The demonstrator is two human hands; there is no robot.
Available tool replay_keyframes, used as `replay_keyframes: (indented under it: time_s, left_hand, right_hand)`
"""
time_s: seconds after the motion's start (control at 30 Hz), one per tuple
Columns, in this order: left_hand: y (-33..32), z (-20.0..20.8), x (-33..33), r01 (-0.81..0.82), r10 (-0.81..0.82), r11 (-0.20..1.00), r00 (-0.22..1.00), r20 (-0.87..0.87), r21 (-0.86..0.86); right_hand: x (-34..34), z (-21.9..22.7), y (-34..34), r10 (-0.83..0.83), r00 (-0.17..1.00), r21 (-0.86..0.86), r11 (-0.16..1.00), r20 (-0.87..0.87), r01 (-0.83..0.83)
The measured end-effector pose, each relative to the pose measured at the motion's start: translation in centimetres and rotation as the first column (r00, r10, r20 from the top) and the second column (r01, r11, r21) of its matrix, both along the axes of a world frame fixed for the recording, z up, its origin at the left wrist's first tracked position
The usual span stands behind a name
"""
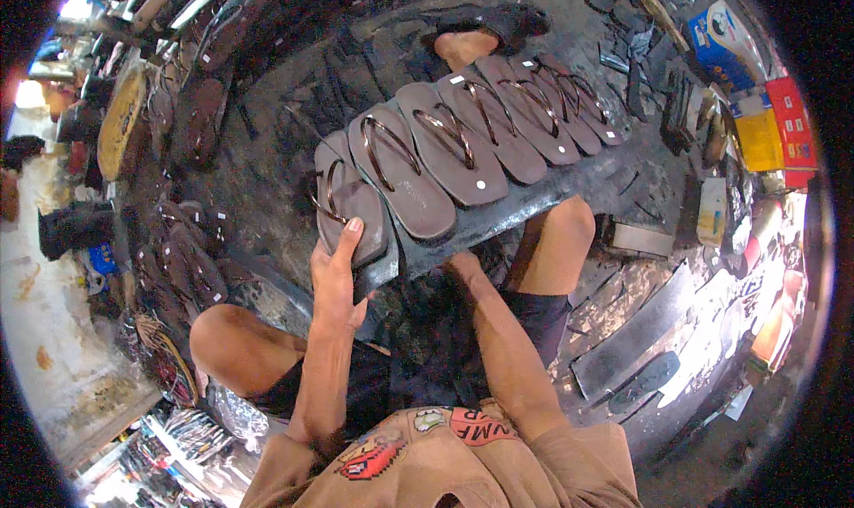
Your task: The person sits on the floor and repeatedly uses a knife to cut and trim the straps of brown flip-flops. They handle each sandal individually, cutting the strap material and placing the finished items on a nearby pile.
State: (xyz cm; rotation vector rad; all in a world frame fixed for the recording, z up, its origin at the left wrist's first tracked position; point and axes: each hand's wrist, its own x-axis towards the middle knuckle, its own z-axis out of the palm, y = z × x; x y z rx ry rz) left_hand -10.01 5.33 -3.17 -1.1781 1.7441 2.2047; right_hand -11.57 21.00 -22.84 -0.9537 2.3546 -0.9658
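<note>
A row of several brown flip-flops [449,157] with shiny dark straps lies side by side, overlapping, on a dark sheet or board [507,214] across my lap. My left hand [334,281] grips the leftmost flip-flop [360,210], its thumb pressed on top of the sole and its fingers beneath. My right hand [461,263] reaches to the near edge of the board, below the middle flip-flops. Its fingers are hidden there, so I cannot see what they hold. Small white stickers show on some soles.
My knees flank the board. More brown sandals [182,259] lie to the left. At the right are a blue and white box [725,45], a red and yellow box [774,130] and flat dark sheet pieces [636,330]. Dark scraps litter the far floor; a bare foot [464,50] rests there.
</note>
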Motion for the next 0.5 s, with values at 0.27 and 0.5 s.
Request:
replay_keyframes:
  time_s: [0.27, 0.5]
  left_hand:
    - [0.6, 1.0, 1.8, -0.018, 0.027, 0.997, 0.994, 0.11, -0.08]
    - [-4.5, 4.1, 13.6, 0.016, -0.057, 0.971, 0.985, -0.165, -0.24]
  right_hand:
    - [-3.3, -0.4, -7.3, -0.243, 0.959, -0.207, 0.941, 0.145, 0.27]
    - [-6.8, 1.6, -16.7, -0.244, 0.708, -0.493, 0.57, 0.663, 0.658]
